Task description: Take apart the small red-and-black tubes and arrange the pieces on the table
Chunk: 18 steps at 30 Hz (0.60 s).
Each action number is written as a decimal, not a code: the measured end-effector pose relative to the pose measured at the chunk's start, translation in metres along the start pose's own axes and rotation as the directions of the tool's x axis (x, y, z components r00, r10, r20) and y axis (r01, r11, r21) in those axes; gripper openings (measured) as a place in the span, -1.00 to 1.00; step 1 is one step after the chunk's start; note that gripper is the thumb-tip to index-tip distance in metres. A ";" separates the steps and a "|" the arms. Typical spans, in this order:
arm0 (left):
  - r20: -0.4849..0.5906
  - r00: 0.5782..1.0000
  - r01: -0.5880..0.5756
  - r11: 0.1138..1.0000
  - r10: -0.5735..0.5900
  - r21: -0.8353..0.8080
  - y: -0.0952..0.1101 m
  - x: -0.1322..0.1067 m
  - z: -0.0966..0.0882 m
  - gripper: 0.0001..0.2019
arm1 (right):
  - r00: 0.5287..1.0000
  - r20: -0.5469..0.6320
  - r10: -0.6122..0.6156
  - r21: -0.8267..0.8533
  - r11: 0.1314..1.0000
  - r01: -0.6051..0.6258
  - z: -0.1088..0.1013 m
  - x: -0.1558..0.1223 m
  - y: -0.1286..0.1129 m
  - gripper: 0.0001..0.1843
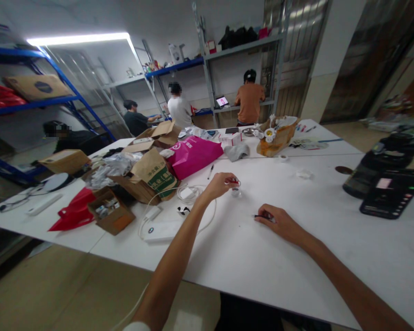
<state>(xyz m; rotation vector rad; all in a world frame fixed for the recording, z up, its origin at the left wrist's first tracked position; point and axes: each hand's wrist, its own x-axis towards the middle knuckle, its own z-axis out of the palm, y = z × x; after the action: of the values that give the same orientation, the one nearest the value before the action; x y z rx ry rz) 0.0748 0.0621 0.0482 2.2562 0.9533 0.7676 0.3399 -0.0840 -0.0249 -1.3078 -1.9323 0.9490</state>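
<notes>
At the far left of the frame a white table (248,257) carries a white strip (43,203) and a red plastic bag (74,212). Just right of the bag stands a small open cardboard box (112,214); behind it is a brown paper bag (155,177) with a green printed label whose characters are too blurred to read. Next comes a bright pink bag (195,156) with white lettering, also unreadable.

Near the lower middle lies a white power bank (162,230) with a coiled white cable (193,195) beside it.

The left hand (221,184) is at the centre of the frame, its fingers pinched closed on a small red-and-white object (232,181) held just above the tabletop; a small clear piece (236,192) sits directly beneath it.

Right of it and lower, the right hand (279,223) rests on the table with fingers curled around a thin dark pen-like tool (262,216), whose tip pokes out to the left.

In the upper middle, three people sit or stand with their backs turned by metal shelves (234,50).

At the right edge lie black devices (391,188) with lit screens, their text illegible.
</notes>
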 end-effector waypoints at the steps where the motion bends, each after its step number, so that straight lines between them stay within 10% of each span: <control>1: 0.011 1.000 -0.005 1.000 0.005 0.018 0.001 0.001 -0.002 -0.86 | 1.000 0.000 0.002 0.003 1.000 -0.002 0.000 0.000 -0.001 -0.61; 18: -0.218 0.973 0.075 0.997 -0.069 0.021 0.003 0.012 0.002 -0.86 | 1.000 0.001 -0.026 -0.018 0.999 0.026 -0.001 0.000 0.004 -0.59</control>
<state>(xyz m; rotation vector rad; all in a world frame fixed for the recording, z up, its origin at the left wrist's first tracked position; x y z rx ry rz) 0.0846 0.0685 0.0522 2.1810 1.1478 0.9888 0.3426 -0.0828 -0.0276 -1.2896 -1.9582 0.9207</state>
